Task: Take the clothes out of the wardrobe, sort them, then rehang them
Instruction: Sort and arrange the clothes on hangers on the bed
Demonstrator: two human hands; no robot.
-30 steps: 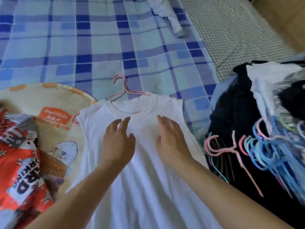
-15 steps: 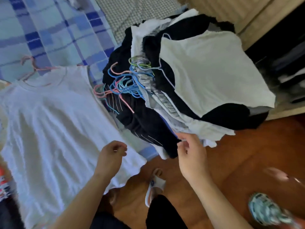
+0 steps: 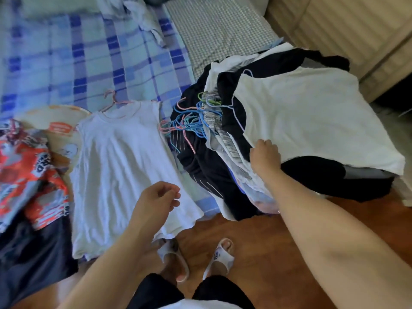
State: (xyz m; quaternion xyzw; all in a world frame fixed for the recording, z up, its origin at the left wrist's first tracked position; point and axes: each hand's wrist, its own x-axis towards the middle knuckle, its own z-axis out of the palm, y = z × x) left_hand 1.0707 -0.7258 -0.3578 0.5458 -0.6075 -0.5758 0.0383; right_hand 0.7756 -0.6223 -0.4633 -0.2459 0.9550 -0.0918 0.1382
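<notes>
My right hand (image 3: 264, 156) has its fingertips buried under the white sleeveless top (image 3: 312, 121). Lower garments in the pile show only edges. The red patterned cloth (image 3: 24, 172) runs off frame.

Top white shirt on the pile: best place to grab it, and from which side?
Take the white shirt at its near-left edge, where the right hand already pinches it. That edge lies free on top of the pile of clothes, facing the person. Its hanger hook is tangled among the others, so probably avoid starting there.
</notes>
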